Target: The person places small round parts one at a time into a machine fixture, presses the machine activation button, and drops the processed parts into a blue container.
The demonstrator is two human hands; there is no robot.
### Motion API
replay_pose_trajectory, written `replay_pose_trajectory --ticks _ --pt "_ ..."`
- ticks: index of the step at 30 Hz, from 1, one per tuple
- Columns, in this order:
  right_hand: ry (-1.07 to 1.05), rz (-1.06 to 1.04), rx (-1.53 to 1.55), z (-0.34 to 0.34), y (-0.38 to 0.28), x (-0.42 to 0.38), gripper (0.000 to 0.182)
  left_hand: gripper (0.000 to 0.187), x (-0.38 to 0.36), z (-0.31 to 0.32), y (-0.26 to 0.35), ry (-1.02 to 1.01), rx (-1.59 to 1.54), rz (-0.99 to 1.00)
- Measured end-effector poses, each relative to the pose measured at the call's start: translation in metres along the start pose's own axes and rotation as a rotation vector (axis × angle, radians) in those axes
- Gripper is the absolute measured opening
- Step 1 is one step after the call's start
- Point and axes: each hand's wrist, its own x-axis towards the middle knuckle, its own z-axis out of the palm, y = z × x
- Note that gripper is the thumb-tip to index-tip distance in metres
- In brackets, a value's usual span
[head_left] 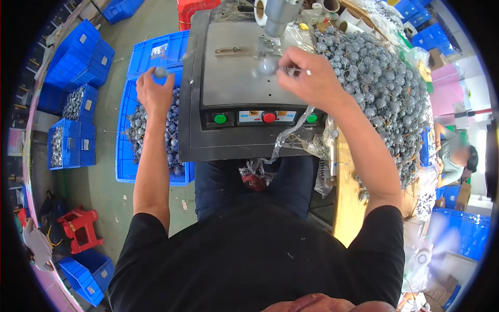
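Note:
My left hand (154,93) is over a blue crate (120,151), thumb and fingers closed around a small grey ball (160,72). Many similar grey balls with thin wires or stems lie in that crate. At the machine's metal plate (234,78), my right hand (312,78) pinches a second grey ball (267,66), smeared by motion. A thin pale piece sticks out between the right fingers. Just beyond this ball is a small metal fixture (267,48), below a grey cylindrical press head (282,18).
Green buttons (220,119) and a red button (268,118) line the machine's front. A big heap of grey balls (374,78) covers the bench at right. Blue crates (73,143) and a red stool (80,229) stand at left. Another person (457,156) sits far right.

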Motion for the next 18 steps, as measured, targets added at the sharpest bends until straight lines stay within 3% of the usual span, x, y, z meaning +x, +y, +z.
replay_pose_trajectory --ticks 2,5,10,13,17,18 --pt "0.143 -0.047 0.013 0.026 0.032 0.025 0.018 0.062 -0.015 0.005 -0.040 -0.021 0.201 -0.060" --pt "0.253 -0.005 -0.057 0.055 0.096 0.052 0.018 0.065 -0.044 0.007 -0.067 -0.123 0.136 -0.039" --pt "0.302 0.172 -0.141 0.073 0.137 0.071 0.023 0.065 -0.092 -0.016 0.009 -0.347 -0.450 -0.048" --pt "0.225 0.273 -0.130 0.070 0.139 0.078 0.027 0.077 -0.118 -0.002 0.035 -0.448 -0.583 -0.013" --pt "0.137 0.332 -0.232 0.057 0.134 0.072 0.029 0.085 -0.130 0.004 0.046 -0.406 -0.547 -0.007" --pt "0.248 0.234 -0.357 0.056 0.138 0.064 0.029 0.086 -0.131 0.004 0.042 -0.416 -0.564 -0.009"
